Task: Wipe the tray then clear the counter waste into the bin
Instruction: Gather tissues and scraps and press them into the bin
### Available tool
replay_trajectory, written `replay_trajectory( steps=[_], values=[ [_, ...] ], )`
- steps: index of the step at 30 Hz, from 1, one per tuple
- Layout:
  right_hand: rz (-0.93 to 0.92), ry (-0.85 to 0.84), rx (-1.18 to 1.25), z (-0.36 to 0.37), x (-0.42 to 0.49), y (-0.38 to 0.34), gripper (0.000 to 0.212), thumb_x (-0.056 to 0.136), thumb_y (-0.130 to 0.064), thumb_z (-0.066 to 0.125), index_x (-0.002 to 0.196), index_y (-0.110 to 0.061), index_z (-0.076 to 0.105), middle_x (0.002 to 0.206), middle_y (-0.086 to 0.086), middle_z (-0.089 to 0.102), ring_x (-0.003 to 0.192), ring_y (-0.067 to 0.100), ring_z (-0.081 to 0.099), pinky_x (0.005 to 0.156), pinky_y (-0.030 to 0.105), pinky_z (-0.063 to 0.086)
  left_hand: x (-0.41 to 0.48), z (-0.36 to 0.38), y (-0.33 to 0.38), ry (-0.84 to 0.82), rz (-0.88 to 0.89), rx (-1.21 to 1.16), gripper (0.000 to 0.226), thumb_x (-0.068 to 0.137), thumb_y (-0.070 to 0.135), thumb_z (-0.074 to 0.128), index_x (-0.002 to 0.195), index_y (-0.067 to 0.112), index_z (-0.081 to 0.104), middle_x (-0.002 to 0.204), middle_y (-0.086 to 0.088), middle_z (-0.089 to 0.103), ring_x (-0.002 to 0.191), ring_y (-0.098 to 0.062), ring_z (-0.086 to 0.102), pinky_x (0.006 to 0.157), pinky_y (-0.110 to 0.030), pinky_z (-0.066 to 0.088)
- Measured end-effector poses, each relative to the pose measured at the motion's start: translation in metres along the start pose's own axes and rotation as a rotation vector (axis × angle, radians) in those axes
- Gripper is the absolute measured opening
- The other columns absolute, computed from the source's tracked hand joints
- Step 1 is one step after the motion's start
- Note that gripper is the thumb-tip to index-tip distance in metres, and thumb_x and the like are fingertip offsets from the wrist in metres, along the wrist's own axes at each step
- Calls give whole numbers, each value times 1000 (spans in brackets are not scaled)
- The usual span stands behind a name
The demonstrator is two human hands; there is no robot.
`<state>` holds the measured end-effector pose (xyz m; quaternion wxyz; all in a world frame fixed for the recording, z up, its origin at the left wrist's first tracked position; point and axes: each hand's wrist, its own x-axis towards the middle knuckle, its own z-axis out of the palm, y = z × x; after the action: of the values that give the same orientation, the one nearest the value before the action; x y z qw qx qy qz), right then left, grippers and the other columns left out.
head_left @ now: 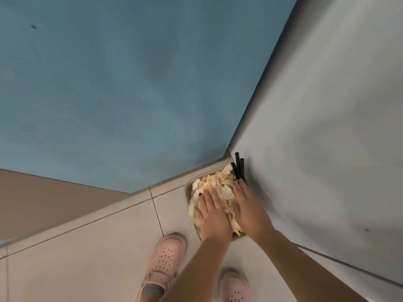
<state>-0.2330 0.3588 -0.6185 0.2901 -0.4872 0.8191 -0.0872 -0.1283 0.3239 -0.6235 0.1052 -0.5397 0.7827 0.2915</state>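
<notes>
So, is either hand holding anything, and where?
Nothing is gripped: left hand and right hand press flat-fingered on top of the paper waste in the bin.

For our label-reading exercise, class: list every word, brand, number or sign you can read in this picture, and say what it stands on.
None: no readable text anywhere in this view.
The bin, the crumpled paper waste under the left hand and right hand, the black straws, the pink shoes and the blue wall show no print, logo or number.
</notes>
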Motion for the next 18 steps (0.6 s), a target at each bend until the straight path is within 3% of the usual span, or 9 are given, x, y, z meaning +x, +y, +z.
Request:
replay_trajectory(
  steps=[2, 5, 7, 9, 10, 13, 16, 18],
  values=[
    [19, 61, 8, -1, -9, -5, 46, 99, -23, 36, 145, -18, 36, 154, 6, 27, 143, 22, 23, 115, 36, 28, -10, -1, 3, 160, 87, 29, 101, 88, 19, 43, 126, 16, -51, 155, -9, -21, 143, -28, 0, 111, -46, 4],
    [-17, 4, 3, 5, -18, -12, 53, 95, -35, 25, 139, -13, 46, 148, 7, 40, 137, 23, 37, 114, 36, 31, -16, -3, 2, -9, 203, -96, 90, 87, 23, 57, 150, 17, -6, 158, -11, 2, 145, -29, 9, 116, -32, 6],
    [-58, -58, -78, 15, -17, -9, 56, 92, -35, 23, 136, -14, 50, 143, 10, 47, 131, 28, 46, 107, 40, 38, -5, -10, -4, 51, 124, -307, 67, 87, 11, 55, 147, 16, 24, 143, -7, 24, 128, -23, 40, 109, -23, 32],
    [-56, -92, -133, 21, -11, -4, 57, 89, -35, 23, 133, -17, 55, 140, 11, 51, 124, 33, 53, 99, 45, 45, 11, -17, -11, 112, -92, -523, 56, 85, -3, 50, 138, 12, 40, 132, -7, 33, 113, -22, 49, 99, -20, 36],
    [-49, -109, -144, 22, -8, -2, 60, 89, -37, 19, 137, -18, 50, 144, 11, 46, 128, 33, 49, 102, 46, 42, 19, -19, -12, 113, -170, -574, 53, 84, -6, 48, 135, 10, 45, 133, -9, 35, 113, -24, 50, 99, -20, 35],
    [-53, -212, -232, 23, 1, 2, 56, 98, -34, 16, 152, -17, 16, 158, 8, 17, 145, 26, 19, 118, 40, 11, 34, -21, -14, 10, -75, -388, 49, 86, -7, 46, 133, 10, 50, 134, -10, 40, 113, -23, 53, 101, -24, 38],
    [-33, -274, -288, 16, 12, -1, 59, 99, -25, 29, 153, -17, 7, 159, 7, 11, 146, 24, 15, 119, 41, 8, 37, -27, -22, -58, 116, -106, 54, 85, -10, 42, 134, 12, 48, 123, -9, 53, 108, -24, 57, 94, -28, 47],
    [-3, -324, -262, 11, 19, -3, 61, 97, -22, 32, 152, -17, 7, 159, 6, 12, 146, 23, 14, 119, 42, 12, 35, -33, -30, -21, 211, 94, 55, 79, -5, 60, 130, 14, 52, 115, -7, 60, 104, -23, 59, 88, -29, 49]
  ],
)
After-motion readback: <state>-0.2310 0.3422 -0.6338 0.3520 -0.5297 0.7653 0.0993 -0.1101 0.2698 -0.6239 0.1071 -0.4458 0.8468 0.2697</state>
